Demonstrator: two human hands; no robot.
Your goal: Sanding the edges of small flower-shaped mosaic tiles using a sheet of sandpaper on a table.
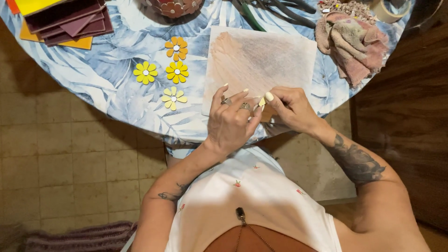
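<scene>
My left hand (pixel 231 119) and my right hand (pixel 291 107) meet at the near edge of a round table (pixel 116 88) with a blue leaf-print cloth. Between their fingertips they pinch a small pale yellow petal-shaped piece (pixel 262 101). The hands rest over the near edge of a square stained work board (pixel 261 60). My left hand wears rings. To the left of the board lie several finished flowers: an orange flower (pixel 176 48), two yellow flowers (pixel 145 72) (pixel 177 71) and a pale yellow flower (pixel 173 98).
Stacked dark red and yellow sheets (pixel 65 21) sit at the far left. A pink-stained rag (pixel 352 39) lies at the far right, with pliers (pixel 275 11) and a roll of tape (pixel 389 9) behind. A flower-covered bowl (pixel 172 7) stands at the back. Tiled floor lies below.
</scene>
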